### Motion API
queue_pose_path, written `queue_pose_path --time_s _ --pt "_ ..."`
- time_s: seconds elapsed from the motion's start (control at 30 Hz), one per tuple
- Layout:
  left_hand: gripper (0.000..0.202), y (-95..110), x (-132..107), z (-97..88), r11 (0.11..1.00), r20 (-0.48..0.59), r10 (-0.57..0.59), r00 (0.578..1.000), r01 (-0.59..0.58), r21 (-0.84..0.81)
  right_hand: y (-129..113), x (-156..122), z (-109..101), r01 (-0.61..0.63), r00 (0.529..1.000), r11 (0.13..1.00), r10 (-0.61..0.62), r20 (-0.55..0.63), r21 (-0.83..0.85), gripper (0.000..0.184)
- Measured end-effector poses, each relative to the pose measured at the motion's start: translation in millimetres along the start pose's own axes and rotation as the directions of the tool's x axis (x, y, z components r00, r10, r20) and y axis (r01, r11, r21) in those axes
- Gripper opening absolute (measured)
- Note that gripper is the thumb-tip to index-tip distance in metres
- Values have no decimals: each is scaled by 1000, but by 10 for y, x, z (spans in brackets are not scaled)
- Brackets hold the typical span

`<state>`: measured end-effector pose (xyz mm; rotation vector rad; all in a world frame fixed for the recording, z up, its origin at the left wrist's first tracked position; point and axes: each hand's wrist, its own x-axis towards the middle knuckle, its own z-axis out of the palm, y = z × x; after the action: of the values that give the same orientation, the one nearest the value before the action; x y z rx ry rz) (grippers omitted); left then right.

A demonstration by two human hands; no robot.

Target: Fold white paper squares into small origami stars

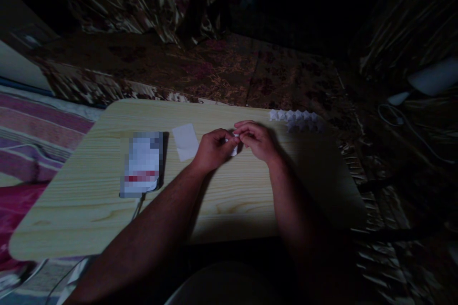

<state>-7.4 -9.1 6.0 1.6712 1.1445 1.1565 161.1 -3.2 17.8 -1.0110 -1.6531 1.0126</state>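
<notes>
My left hand point(215, 150) and my right hand point(258, 141) meet over the middle of a light wooden table point(236, 200). Both have their fingers closed on a small piece of white paper point(234, 149), mostly hidden behind the fingers; how it is folded cannot be made out. Just left of my left hand lies a flat white paper sheet point(185, 141), with one corner close to that hand. Beyond my right hand, near the far right edge, small white folded paper pieces point(294, 116) stand in two rows, several in each, the nearer row in shadow.
A pixelated phone-like device point(143, 159) lies at the left of the table, a cable point(137, 207) running from its near end. Striped bedding point(32, 124) is at the left. Patterned fabric point(214, 69) lies behind the table, and a white lamp-like object point(434, 76) is at the far right.
</notes>
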Motion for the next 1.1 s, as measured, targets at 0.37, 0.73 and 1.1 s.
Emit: queue_pose_path --time_s 0.37,0.73,1.1 --pt "29 -9 0 -6 999 -26 -33 999 33 -8 57 4 30 -120 992 993 120 36 -6 13" --pt "32 37 -7 -11 1000 -54 -3 999 2 -12 87 11 58 -153 987 988 153 -45 4 10" --pt "36 23 16 31 972 -75 -98 992 79 -220 84 23 105 -155 982 987 157 -105 29 8"
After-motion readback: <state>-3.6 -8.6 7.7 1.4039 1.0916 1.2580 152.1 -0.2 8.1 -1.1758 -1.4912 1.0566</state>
